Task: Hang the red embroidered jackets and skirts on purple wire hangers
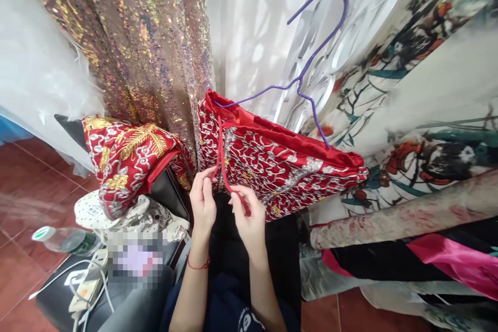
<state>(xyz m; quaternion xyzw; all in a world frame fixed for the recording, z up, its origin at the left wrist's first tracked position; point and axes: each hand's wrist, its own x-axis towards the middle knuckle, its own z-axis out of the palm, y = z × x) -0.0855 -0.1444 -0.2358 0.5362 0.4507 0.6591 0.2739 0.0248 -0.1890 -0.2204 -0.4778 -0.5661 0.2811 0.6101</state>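
Red satin-like cloth, densely embroidered in silver and gold, forms the garment (272, 171) directly before me; its upper edge slopes from upper left to lower right. Two strands of a thin red cord (221, 150) descend from near its left corner. My left fingers (208, 190) are pressed together around one strand; my right fingers (248, 196) pinch the other, just beside them but not touching. Above, a slender purple hanger (274, 87) meets the garment's upper edge at both ends, its curved hook uppermost. At left, a second red cloth piece with gold and silver embroidery (134, 148) lies partly over a white black-dotted cloth (89, 207). Nearer me are a clear bottle with a green-and-white cap (72, 240), on its side, and a white power strip (84, 290) with cables. Background: gold sequinned drapery (148, 36), left; white fabric printed with orange and green motifs (431, 109), right.
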